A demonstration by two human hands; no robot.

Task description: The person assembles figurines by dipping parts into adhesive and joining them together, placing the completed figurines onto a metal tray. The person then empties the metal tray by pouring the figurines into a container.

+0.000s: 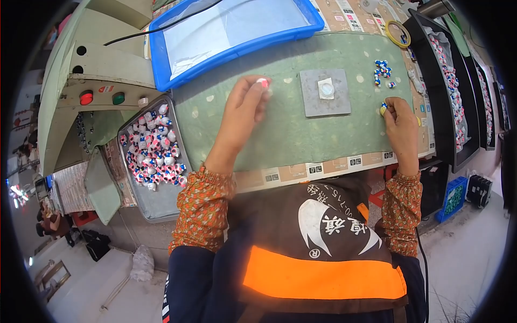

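Observation:
My left hand [243, 107] is above the green mat, left of the grey plate, its thumb and fingers closed on a small pink-and-white piece [263, 83]. My right hand [401, 121] rests near the mat's right edge, with the fingertips pinching a small blue-and-yellow piece [383, 109]. Just beyond that hand lies a cluster of small blue, white and yellow pieces [382, 70], one of them slightly apart. Between my hands sits the square grey plate [318, 107], with a small white pad and a round clear disc [326, 89] on it.
A metal tray [180, 207] heaped with pink, white and blue pieces stands at the left, beside a machine housing with a red button [86, 97]. At the back is a blue tray [161, 70]. A black bin [431, 70] of similar pieces and a tape roll [389, 33] are at the right.

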